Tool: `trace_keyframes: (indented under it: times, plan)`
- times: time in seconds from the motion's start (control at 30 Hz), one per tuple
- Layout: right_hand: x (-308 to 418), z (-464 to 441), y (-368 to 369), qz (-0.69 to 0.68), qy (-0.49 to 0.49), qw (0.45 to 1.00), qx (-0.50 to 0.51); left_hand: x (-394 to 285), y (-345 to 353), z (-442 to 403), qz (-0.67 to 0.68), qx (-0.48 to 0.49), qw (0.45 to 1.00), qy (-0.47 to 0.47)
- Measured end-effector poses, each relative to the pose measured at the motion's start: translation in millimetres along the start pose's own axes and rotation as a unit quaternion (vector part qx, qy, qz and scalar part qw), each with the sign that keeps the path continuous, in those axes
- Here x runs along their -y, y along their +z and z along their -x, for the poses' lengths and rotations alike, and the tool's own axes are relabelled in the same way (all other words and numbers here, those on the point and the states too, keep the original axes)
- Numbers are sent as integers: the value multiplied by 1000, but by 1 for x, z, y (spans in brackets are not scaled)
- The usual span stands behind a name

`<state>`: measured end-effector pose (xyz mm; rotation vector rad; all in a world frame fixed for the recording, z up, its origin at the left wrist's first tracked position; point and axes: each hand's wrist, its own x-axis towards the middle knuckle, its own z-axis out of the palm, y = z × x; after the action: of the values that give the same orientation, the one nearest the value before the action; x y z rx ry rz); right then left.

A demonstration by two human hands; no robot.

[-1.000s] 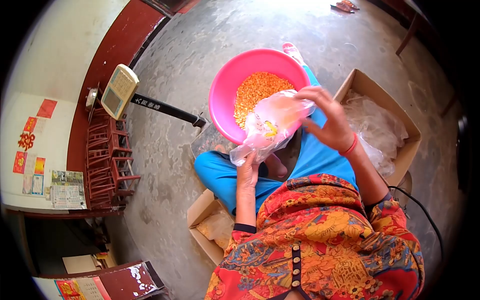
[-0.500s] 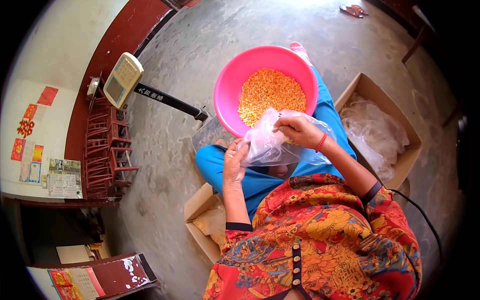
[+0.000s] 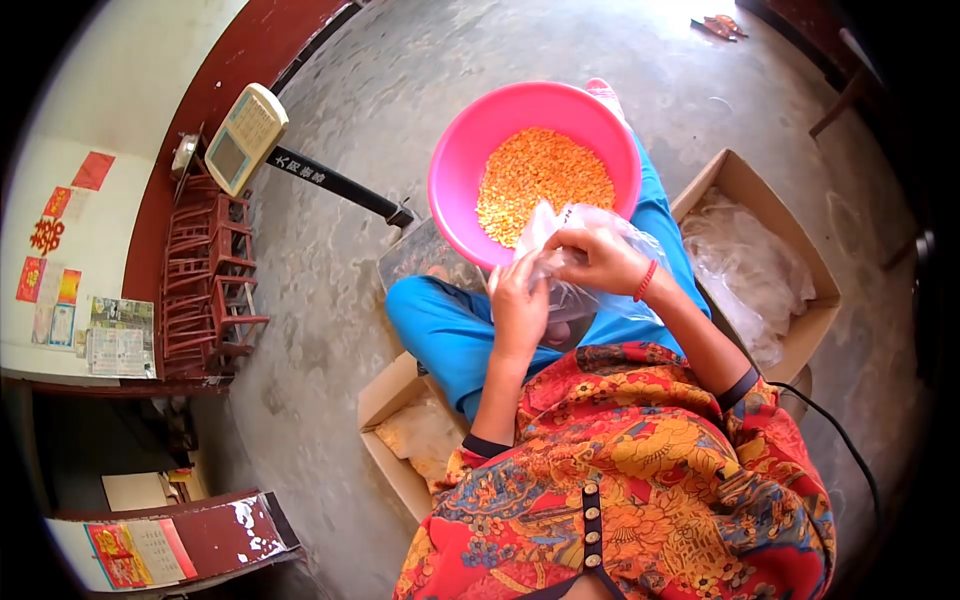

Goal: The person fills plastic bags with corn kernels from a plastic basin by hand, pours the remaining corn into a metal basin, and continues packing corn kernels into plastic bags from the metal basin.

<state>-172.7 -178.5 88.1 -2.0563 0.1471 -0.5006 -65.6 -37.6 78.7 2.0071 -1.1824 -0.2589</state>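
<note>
In the head view a clear plastic bag (image 3: 622, 230) spreads over my lap and the near rim of a pink basin (image 3: 460, 180). Orange-yellow kernels, which look like corn, (image 3: 545, 180) lie in the basin. My left hand (image 3: 520, 300) pinches the bag's left part, fingers curled. Close beside it, my right hand (image 3: 598, 262), below a red bracelet, is closed on the same bag. The fingertips nearly meet, and the plastic partly hides them.
A cardboard box (image 3: 825, 300) of clear plastic bags stands at right; another box (image 3: 385, 395) with yellowish packed contents sits at left. Beyond my left knee rises a scale display (image 3: 245, 140) on a black post (image 3: 335, 183). Stacked wooden stools (image 3: 205, 280) line the wall.
My left hand has moved right and slightly up along the bag, close to my right hand. The bag's bunched left part has been drawn in between the hands. The view has shifted slightly.
</note>
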Motion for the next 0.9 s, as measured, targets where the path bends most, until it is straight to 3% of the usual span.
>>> trace_keyframes:
  times: [0.03,0.07,0.13,0.17,0.2,0.3,0.4,0.53,0.6,0.67,0.7,0.73,0.8,0.87,0.9]
  plan:
    - [8,1,-7,48,71,995,51,7,2,1,-42,-48,997,41]
    - [6,3,-4,46,73,995,50,14,3,3,-43,-46,997,40]
    - [-2,9,1,247,-66,962,-100,24,3,6,222,-62,968,-100]
    - [-3,14,1,238,4,968,-79,29,3,8,215,-77,970,-77]
    - [-9,17,1,238,4,968,-79,31,5,9,216,-77,970,-77]
    - [-48,27,8,328,26,932,-151,34,11,11,411,-106,899,-107]
    - [-58,30,3,219,56,960,-168,41,16,12,424,-122,890,-118]
    - [-54,29,-4,173,57,950,-253,51,18,15,440,-112,883,-118]
    - [-57,29,-9,179,64,948,-256,52,14,17,504,-93,835,-199]
    - [-68,29,-16,-154,135,968,-147,52,10,16,504,-95,832,-211]
    - [-70,28,-21,-233,135,956,-116,52,6,16,504,-98,829,-223]
    - [-60,29,-28,-233,135,956,-116,56,1,16,503,-98,829,-223]
    - [-41,34,-43,-386,241,890,15,62,-9,15,509,-56,835,-204]
    - [-45,37,-50,-356,241,901,65,60,-10,12,488,-99,840,-215]
    - [-47,39,-53,-328,235,905,138,59,-14,11,489,-108,837,-221]
